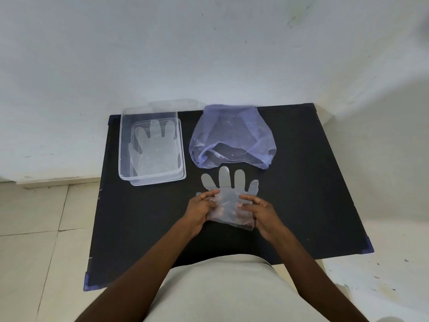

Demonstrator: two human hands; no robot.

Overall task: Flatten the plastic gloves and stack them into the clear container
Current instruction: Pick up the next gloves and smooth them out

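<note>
A clear plastic glove [228, 184] lies spread on the black table top, its fingers pointing away from me. My left hand [201, 209] grips its left edge near the thumb and my right hand [258, 211] grips its right edge near the cuff. The clear container [123, 145] stands at the back left of the table. One flattened glove [154, 147] lies flat inside it, fingers pointing to the wall.
A bluish plastic bag [232, 135] lies open and crumpled at the back middle, just beyond the glove's fingertips. The black table [313, 182] butts against a white wall and has blue tape on its front corners. Tiled floor shows on both sides.
</note>
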